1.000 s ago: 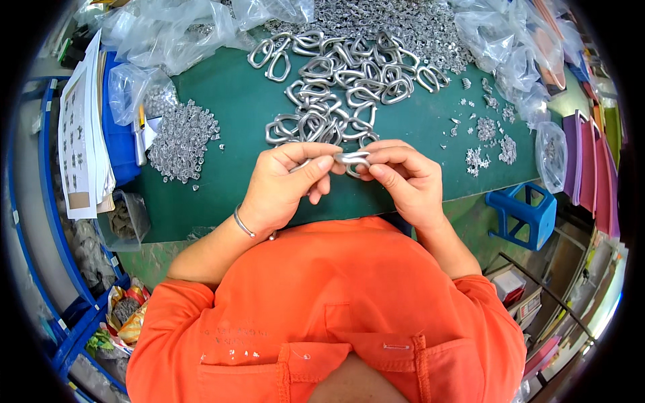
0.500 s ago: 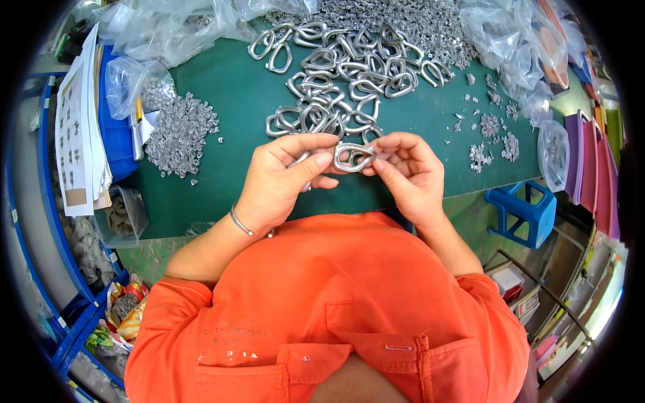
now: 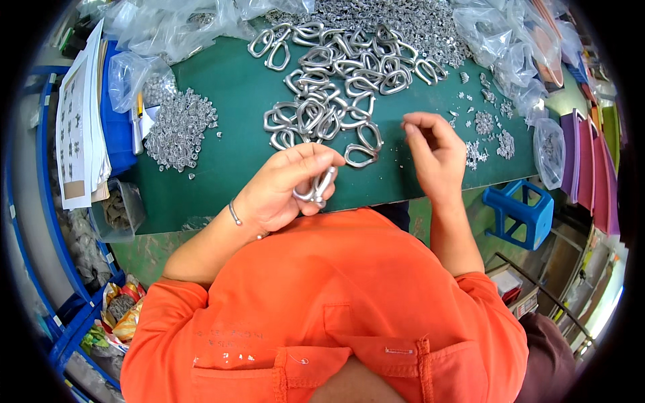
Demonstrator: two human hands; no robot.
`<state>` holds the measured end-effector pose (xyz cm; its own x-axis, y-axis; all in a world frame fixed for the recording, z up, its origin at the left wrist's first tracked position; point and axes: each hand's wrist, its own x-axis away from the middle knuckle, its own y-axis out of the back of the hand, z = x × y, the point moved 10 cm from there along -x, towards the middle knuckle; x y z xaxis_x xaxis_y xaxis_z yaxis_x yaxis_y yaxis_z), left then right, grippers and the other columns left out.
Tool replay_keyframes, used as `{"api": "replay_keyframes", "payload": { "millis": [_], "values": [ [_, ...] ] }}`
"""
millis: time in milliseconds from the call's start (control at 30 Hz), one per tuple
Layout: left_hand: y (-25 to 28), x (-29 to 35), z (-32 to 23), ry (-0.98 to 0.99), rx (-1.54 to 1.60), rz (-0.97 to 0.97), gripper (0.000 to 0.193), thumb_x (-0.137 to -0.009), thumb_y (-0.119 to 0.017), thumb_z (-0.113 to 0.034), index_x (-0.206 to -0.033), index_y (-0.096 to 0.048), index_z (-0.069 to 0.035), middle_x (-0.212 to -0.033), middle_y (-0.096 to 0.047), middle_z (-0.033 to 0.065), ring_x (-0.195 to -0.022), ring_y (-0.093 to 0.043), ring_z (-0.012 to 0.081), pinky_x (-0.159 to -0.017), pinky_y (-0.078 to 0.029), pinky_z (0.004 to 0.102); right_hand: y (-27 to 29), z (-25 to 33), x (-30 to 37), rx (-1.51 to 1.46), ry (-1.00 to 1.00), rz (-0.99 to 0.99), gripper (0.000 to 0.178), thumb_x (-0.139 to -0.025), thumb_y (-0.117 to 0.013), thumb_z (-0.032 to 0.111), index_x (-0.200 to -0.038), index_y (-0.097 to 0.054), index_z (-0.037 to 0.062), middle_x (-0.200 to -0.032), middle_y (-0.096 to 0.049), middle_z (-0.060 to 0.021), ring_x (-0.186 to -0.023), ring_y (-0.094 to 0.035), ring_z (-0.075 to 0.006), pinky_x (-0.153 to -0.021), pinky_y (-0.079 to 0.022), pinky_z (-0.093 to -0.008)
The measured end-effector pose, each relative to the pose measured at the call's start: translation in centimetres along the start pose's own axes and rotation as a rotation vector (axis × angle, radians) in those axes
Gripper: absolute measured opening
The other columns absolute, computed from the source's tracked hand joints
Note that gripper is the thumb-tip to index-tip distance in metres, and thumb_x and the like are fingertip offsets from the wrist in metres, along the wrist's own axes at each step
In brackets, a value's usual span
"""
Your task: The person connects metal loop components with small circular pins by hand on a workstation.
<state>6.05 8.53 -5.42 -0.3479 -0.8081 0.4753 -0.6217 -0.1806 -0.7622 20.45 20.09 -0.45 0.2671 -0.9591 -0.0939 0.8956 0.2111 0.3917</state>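
My left hand (image 3: 285, 181) is closed around a shiny oval metal link (image 3: 313, 191), which hangs below the thumb and forefinger; whether a second link is in the palm, I cannot tell. My right hand (image 3: 435, 151) is off to the right, over the green table, thumb and forefinger drawn together. What is between those fingertips, if anything, is too small to make out. Between the hands, nearest the front edge, lies a loose metal link (image 3: 361, 155). Behind it spreads a heap of similar metal links (image 3: 349, 67).
Small clear pieces are piled on the green table (image 3: 235, 101) at left (image 3: 181, 131). A mass of small shiny parts (image 3: 403, 23) covers the back. Little silvery clusters (image 3: 484, 123) lie at right, near plastic bags (image 3: 549, 154). A blue stool (image 3: 521, 213) stands beyond the table.
My hands have come apart. The left has lowered slightly toward me with the metal link; the right has let go and moved right. Loose links now show where the hands were.
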Motion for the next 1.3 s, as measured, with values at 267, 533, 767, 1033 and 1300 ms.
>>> {"api": "replay_keyframes", "payload": {
  "millis": [267, 533, 767, 1033, 1300],
  "values": [
    [0.2, 0.4, -0.5, -0.080, 0.050, -0.065, 0.008, -0.083, -0.053, -0.009, -0.089, -0.054, -0.003, -0.072, -0.051, 0.0033, -0.066, -0.054, 0.0120, -0.043, -0.042, 0.0199, -3.7, -0.5, 0.8, 0.232, -0.095, 0.249, 0.017, -0.071, -0.069, 0.014, -0.076, -0.061, -0.0004, -0.071, -0.057, -0.0081, -0.059, -0.056, -0.0163, -0.052, -0.045, -0.0280],
    [0.6, 0.2, -0.3, -0.088, -0.121, -0.144, 0.010, -0.084, -0.057, -0.010, -0.088, -0.055, -0.001, -0.076, -0.058, 0.0071, -0.059, -0.058, 0.0126, -0.047, -0.047, 0.0216, -3.2, 3.6, 2.5, -0.218, 0.186, 0.260, 0.010, -0.077, -0.061, -0.004, -0.086, -0.059, -0.0037, -0.084, -0.058, -0.0104, -0.074, -0.060, -0.0147, -0.062, -0.050, -0.0234],
    [0.5, 0.5, -0.6, -0.087, -0.137, -0.162, 0.013, -0.083, -0.059, -0.011, -0.088, -0.056, 0.000, -0.077, -0.060, 0.0082, -0.058, -0.058, 0.0119, -0.047, -0.047, 0.0208, -3.8, 6.4, 3.6, -0.042, 0.496, 0.324, 0.013, -0.075, -0.061, -0.005, -0.088, -0.060, -0.0016, -0.095, -0.058, -0.0128, -0.082, -0.060, -0.0173, -0.068, -0.051, -0.0257],
    [1.1, 0.6, -1.3, -0.172, -0.289, -0.251, 0.013, -0.082, -0.060, -0.006, -0.091, -0.056, 0.002, -0.079, -0.061, 0.0095, -0.061, -0.059, 0.0127, -0.050, -0.049, 0.0220, -5.1, 1.5, 3.7, -0.555, -0.125, 0.336, 0.027, -0.077, -0.062, -0.001, -0.103, -0.054, -0.0020, -0.095, -0.057, -0.0123, -0.084, -0.059, -0.0150, -0.068, -0.050, -0.0241],
    [1.0, 0.7, -2.0, -0.242, -0.170, -0.205, 0.022, -0.084, -0.055, -0.004, -0.104, -0.055, 0.004, -0.084, -0.061, 0.0102, -0.066, -0.060, 0.0141, -0.052, -0.050, 0.0222, -5.4, 2.5, 3.9, -0.621, 0.018, 0.372, 0.026, -0.079, -0.056, -0.008, -0.104, -0.049, -0.0053, -0.106, -0.055, -0.0150, -0.092, -0.057, -0.0181, -0.078, -0.049, -0.0268]
  ]
}}
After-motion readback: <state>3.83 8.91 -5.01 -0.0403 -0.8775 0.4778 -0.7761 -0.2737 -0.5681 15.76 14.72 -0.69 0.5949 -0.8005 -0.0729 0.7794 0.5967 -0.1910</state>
